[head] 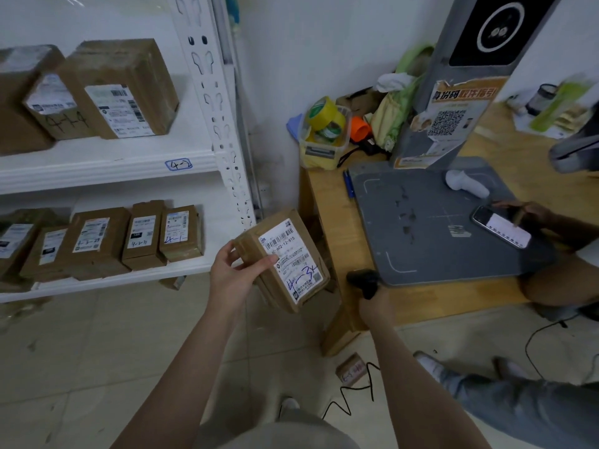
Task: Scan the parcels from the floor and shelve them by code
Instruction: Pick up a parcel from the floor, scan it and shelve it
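Observation:
My left hand [235, 270] grips a brown cardboard parcel [285, 260] by its left edge, holding it up in the middle of the view. Its white label faces me, with "4-3" handwritten in blue. My right hand [377, 306] holds a black handheld scanner [363, 280] whose head points left toward the parcel. Another small brown parcel [351, 369] lies on the tiled floor beside the scanner's black cable. The white shelf rack [107, 166] on the left carries several labelled parcels on two levels, and a tag on its upper shelf edge reads "4-2".
A wooden desk [340, 241] on the right bears a grey scan pad [431, 222], a grey camera post, a tub of tape rolls [325, 131] and blue pens. Another person sits at the desk holding a phone [500, 230]; their legs stretch across the floor at lower right.

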Action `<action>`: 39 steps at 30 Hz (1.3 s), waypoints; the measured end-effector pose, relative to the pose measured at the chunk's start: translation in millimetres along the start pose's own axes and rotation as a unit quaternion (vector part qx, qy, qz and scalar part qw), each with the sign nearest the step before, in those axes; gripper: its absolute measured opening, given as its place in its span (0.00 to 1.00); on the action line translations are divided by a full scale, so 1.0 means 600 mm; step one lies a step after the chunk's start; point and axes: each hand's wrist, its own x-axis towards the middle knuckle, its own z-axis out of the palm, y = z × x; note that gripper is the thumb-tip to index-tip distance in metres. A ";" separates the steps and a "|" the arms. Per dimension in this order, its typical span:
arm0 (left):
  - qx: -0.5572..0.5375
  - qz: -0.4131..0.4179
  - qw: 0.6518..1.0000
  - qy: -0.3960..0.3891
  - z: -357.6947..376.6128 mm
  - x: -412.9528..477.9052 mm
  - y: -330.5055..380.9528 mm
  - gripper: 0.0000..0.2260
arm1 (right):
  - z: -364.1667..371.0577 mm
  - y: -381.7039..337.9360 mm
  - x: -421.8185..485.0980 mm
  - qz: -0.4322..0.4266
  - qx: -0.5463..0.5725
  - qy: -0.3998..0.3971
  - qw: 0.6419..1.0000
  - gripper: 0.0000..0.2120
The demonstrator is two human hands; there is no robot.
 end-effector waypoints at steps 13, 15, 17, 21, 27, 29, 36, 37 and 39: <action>-0.015 0.008 1.000 -0.004 -0.007 0.018 0.024 0.32 | 0.000 -0.072 -0.072 -0.017 0.020 0.204 0.979 0.31; -0.017 0.009 1.000 -0.003 -0.010 0.024 0.039 0.32 | -0.002 -0.107 -0.093 -0.084 0.046 0.247 0.964 0.30; -0.024 0.014 1.000 -0.011 -0.016 0.029 0.069 0.34 | -0.007 -0.160 -0.109 -0.153 0.083 0.239 0.955 0.25; -0.045 0.042 0.998 -0.029 -0.038 0.039 0.167 0.36 | -0.038 -0.306 -0.155 -0.279 0.134 0.151 0.939 0.07; -0.109 0.140 0.984 -0.029 -0.112 0.051 0.358 0.18 | -0.081 -0.520 -0.250 -0.425 0.237 0.088 0.869 0.10; -0.110 0.182 0.977 -0.029 -0.143 0.048 0.419 0.14 | -0.091 -0.580 -0.287 -0.486 0.235 0.074 0.838 0.11; -0.102 0.315 0.943 -0.020 -0.245 0.026 0.649 0.27 | -0.148 -0.771 -0.447 -0.585 0.282 -0.009 0.760 0.14; -0.091 0.339 0.936 -0.023 -0.255 0.020 0.682 0.28 | -0.159 -0.799 -0.470 -0.602 0.277 -0.001 0.749 0.16; -0.070 0.388 0.918 -0.030 -0.271 0.001 0.747 0.27 | -0.179 -0.854 -0.514 -0.631 0.268 0.017 0.728 0.20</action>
